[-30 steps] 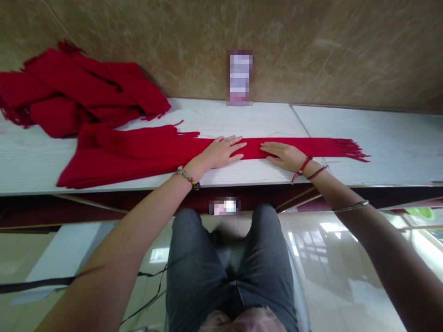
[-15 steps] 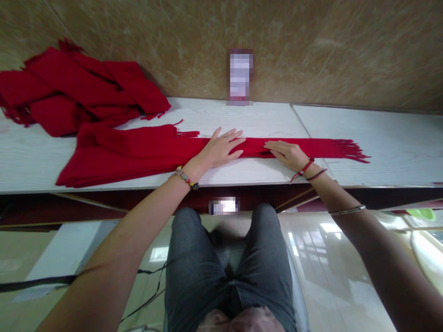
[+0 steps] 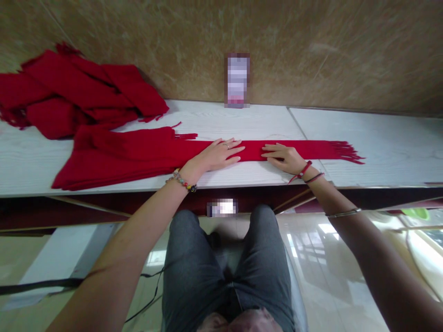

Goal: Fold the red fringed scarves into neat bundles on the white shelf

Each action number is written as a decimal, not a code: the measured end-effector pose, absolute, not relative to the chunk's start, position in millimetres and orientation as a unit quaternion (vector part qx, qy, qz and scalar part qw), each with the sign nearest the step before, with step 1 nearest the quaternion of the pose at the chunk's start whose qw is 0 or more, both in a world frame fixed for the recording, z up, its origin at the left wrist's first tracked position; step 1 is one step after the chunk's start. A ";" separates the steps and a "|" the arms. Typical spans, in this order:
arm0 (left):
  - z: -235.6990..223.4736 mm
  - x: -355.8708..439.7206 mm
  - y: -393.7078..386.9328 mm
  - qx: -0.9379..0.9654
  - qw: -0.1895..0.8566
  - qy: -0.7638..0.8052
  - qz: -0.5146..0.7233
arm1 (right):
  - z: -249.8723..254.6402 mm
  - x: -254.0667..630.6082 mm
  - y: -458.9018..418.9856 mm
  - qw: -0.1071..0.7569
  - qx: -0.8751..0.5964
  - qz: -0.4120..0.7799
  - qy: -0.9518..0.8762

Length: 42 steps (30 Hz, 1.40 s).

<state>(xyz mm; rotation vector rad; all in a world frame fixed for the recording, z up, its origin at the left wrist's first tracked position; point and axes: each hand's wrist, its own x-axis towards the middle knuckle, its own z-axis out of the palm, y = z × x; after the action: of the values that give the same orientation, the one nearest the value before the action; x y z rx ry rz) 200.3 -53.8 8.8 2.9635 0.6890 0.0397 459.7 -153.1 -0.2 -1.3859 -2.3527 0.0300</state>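
Observation:
A long red scarf (image 3: 138,150) lies stretched along the white table (image 3: 380,152), its fringed end (image 3: 346,151) pointing right. My left hand (image 3: 216,156) rests flat on the scarf's narrow middle part, fingers spread and pointing right. My right hand (image 3: 284,157) lies flat on the same strip a little further right, fingers pointing left towards the other hand. Neither hand grips the cloth. The scarf's wide folded part spreads out to the left of my left hand.
A heap of more red scarves (image 3: 69,92) sits at the table's back left against the brown wall. A small blurred upright object (image 3: 237,80) stands at the wall behind my hands. My knees are under the table's front edge.
Both hands stay on the scarf, shifting only slightly along the strip. The left fingers lifted a little half a second ago and lie flat again now.

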 end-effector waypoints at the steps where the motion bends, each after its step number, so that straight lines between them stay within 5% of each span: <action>1: 10.1 200.2 -54.7 0.972 0.050 0.227 0.013 | -0.3 459.7 -152.8 0.214 -0.505 0.012 -0.836; 16: 7.6 200.0 -55.8 0.982 0.038 0.186 0.010 | -5.0 441.1 -136.2 0.176 -0.633 -0.051 -0.752; 22: 5.0 199.3 -56.1 0.976 0.046 0.213 0.026 | -2.0 404.8 -133.4 0.073 -0.674 -0.023 -0.734; 33: 1.5 199.6 -51.9 0.975 0.060 0.210 0.033 | 9.8 512.0 -164.9 -0.028 -0.795 0.039 -0.605; 38: 4.9 198.6 -53.2 0.964 0.091 0.237 0.082 | 20.4 513.4 -156.1 -0.031 -0.812 0.029 -0.582; 42: 4.3 200.0 -54.9 0.964 0.064 0.253 0.052 | 10.8 460.2 -132.9 0.046 -0.733 -0.001 -0.678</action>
<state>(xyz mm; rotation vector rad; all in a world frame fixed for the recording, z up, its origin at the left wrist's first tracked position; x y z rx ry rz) 200.0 -54.9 4.3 2.9117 0.7626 0.1584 460.2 -132.9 10.8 -2.2382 -2.0705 -0.0044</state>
